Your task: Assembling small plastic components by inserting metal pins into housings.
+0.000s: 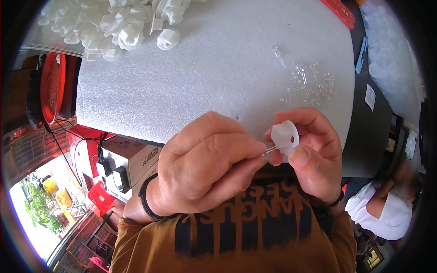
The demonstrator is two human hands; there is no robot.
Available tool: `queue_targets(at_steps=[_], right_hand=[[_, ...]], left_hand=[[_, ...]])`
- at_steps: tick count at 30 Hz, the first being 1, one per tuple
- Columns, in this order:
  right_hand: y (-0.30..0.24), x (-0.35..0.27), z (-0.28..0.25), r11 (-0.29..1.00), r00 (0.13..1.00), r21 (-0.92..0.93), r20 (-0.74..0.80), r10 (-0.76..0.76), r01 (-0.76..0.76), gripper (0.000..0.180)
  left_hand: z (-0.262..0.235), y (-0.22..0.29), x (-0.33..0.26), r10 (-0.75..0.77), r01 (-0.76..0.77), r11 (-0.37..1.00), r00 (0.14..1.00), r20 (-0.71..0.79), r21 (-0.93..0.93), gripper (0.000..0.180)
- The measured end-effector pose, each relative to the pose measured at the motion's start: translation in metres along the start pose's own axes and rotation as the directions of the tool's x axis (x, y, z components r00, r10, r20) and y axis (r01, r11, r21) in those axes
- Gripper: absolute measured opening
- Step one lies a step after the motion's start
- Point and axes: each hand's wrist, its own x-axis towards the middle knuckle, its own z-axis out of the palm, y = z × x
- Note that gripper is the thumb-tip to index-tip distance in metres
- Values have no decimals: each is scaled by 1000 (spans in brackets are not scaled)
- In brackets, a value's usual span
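Note:
My left hand [211, 166] pinches a small LED [270, 150] between thumb and forefinger; its two thin metal legs point toward a white plastic holder. That holder [284, 137], with a raised boxy part and a round flange with a small hole, is gripped by the fingers and thumb of my right hand [318, 152]. The legs reach the holder's edge; whether they enter it I cannot tell. Beyond my right hand, several loose clear LEDs [318, 85] lie scattered on the white foam sheet [191, 86].
A large heap of white holders [109, 25] covers the far left, with a single holder [168, 39] beside it. A red tray [53, 88] stands at left, near a cardboard box [132, 159]. At right are a blue tool [361, 55], a bag of white parts [391, 54] and another person [382, 209].

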Motion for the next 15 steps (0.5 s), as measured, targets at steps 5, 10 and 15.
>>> queue_targets(at_steps=[5, 10, 15], right_hand=[[-2, 0, -13, 982, 986, 183, 165, 23, -54, 38], [-2, -1, -15, 977, 981, 200, 188, 39, -77, 40], [1, -1, -17, 975, 975, 218, 220, -1, -49, 40]], left_hand=[[2, -3, 1, 27, -27, 1000, 1000, 2, 13, 15], [3, 1, -1, 17, -18, 999, 1000, 4, 44, 16], [9, -3, -2, 34, -34, 999, 999, -11, 34, 19]])
